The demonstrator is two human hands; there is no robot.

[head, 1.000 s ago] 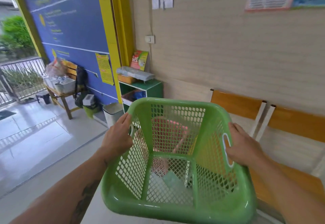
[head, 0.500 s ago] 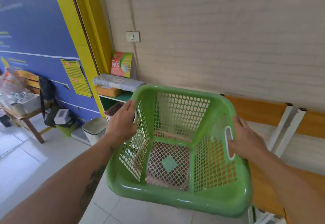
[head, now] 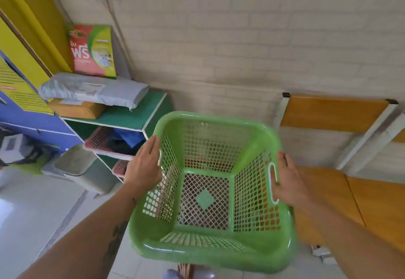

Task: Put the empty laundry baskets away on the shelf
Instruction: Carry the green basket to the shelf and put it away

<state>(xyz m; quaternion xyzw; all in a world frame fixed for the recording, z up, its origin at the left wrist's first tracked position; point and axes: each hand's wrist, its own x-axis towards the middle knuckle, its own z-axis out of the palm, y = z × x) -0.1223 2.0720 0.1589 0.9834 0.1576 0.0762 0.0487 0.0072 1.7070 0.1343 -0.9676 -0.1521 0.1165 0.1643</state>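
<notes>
I hold an empty green mesh laundry basket [head: 210,254] in front of me, in the air, tilted slightly away. My left hand [head: 143,167] grips its left rim and my right hand [head: 289,182] grips its right handle slot. A green shelf unit [head: 131,114] stands against the wall just left of the basket. A pink basket [head: 98,140] with dark and blue cloth sits in its upper compartment, and the edge of another pink basket [head: 120,168] shows below it. Something reddish shows through the green basket's mesh floor.
On the shelf top lie a grey parcel [head: 94,90], a brown parcel [head: 76,108] and an upright red-and-green box [head: 93,51]. A wooden bench [head: 341,191] runs along the brick wall at right. A grey lidded bin [head: 76,164] stands left of the shelf.
I have come closer to the shelf and look further down. The green basket has stayed in both hands and now hangs right beside the shelf's side.
</notes>
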